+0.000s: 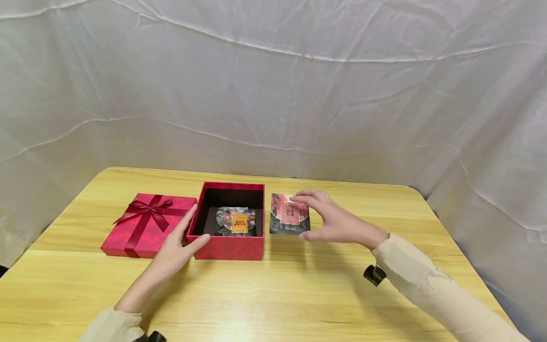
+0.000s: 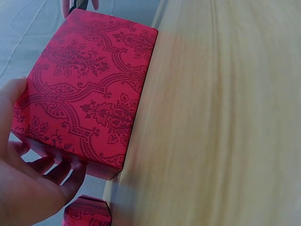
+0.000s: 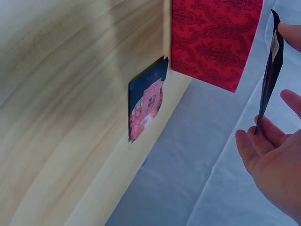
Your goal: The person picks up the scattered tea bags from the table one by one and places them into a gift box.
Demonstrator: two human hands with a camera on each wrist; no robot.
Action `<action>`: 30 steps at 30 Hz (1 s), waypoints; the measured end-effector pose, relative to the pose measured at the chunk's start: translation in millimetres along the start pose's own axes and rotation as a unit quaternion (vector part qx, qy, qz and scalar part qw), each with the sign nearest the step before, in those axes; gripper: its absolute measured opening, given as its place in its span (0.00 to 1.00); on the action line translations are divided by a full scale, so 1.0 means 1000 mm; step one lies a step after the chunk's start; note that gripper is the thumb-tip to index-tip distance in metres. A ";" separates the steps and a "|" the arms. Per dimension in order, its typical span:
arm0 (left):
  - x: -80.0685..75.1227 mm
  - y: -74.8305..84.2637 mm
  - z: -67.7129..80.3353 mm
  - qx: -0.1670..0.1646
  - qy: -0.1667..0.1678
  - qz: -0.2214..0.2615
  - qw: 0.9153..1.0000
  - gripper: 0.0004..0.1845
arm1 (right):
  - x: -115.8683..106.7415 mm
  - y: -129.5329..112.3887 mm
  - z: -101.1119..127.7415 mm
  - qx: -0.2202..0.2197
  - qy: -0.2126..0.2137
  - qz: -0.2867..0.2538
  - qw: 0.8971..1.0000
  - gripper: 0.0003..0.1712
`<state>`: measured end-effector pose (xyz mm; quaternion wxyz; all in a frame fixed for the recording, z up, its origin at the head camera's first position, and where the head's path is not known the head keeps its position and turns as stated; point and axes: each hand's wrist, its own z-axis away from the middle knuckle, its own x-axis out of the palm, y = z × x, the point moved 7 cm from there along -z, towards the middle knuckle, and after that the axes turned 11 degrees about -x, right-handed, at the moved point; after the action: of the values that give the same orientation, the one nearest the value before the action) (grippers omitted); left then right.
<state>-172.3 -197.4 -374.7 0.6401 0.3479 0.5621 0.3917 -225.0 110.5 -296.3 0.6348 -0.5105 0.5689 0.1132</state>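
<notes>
Beside a red patterned box [image 1: 228, 248], my left hand [image 1: 173, 249] rests with its thumb on the front rim and its fingers along the left wall. A dark packet with an orange label [image 1: 239, 223] lies inside the box. My right hand [image 1: 331, 218] pinches a flat dark packet [image 3: 270, 70] at its edges, thumb opposite the fingertips; this packet appears edge-on in the right wrist view. Below it, a packet with a pink label [image 3: 148, 101] lies on the table near the box's corner. In the head view the right fingers overlap a pink-labelled packet face.
Left of the box lies its red lid [image 1: 145, 225] with a dark red ribbon bow. The wooden table [image 1: 273, 294] has rounded far corners. White cloth [image 1: 273, 95] hangs behind it and at its sides. Both wrists carry small black cameras.
</notes>
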 end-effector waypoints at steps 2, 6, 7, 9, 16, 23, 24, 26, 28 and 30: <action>0.000 0.000 0.000 0.000 0.000 0.001 1.000 0.43 | -0.002 -0.002 -0.002 -0.003 0.001 0.004 1.000 0.44; 0.000 0.000 0.000 -0.001 0.000 0.001 1.000 0.43 | -0.004 -0.005 -0.005 -0.008 0.003 0.010 1.000 0.43; 0.000 0.000 0.000 -0.001 0.001 -0.001 1.000 0.43 | -0.005 -0.005 -0.007 -0.010 0.003 0.010 1.000 0.43; -0.001 0.000 0.000 -0.002 0.001 -0.003 1.000 0.43 | -0.006 -0.006 -0.008 -0.010 0.002 0.010 1.000 0.43; -0.001 0.001 0.000 -0.004 0.000 -0.004 1.000 0.44 | -0.012 -0.011 -0.016 -0.022 -0.007 0.010 1.000 0.43; -0.001 0.001 0.000 -0.003 -0.001 -0.002 1.000 0.43 | -0.016 -0.015 -0.024 -0.026 -0.021 0.016 0.999 0.44; -0.001 0.001 0.000 -0.002 0.000 -0.003 1.000 0.43 | -0.016 -0.015 -0.026 -0.025 -0.022 0.016 0.999 0.44; -0.001 0.001 0.000 -0.002 0.000 -0.004 1.000 0.43 | -0.016 -0.016 -0.029 -0.027 -0.024 0.018 0.999 0.44; 0.000 0.001 0.000 -0.001 0.001 -0.004 1.000 0.43 | -0.016 -0.017 -0.033 -0.027 -0.026 0.019 0.999 0.44; 0.000 0.001 0.000 -0.001 0.001 -0.005 1.000 0.43 | -0.016 -0.017 -0.037 -0.025 -0.029 0.019 0.999 0.44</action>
<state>-172.5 -197.4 -374.1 0.6417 0.3441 0.5640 0.3896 -240.1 81.3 -267.3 0.6356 -0.5116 0.5571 0.1544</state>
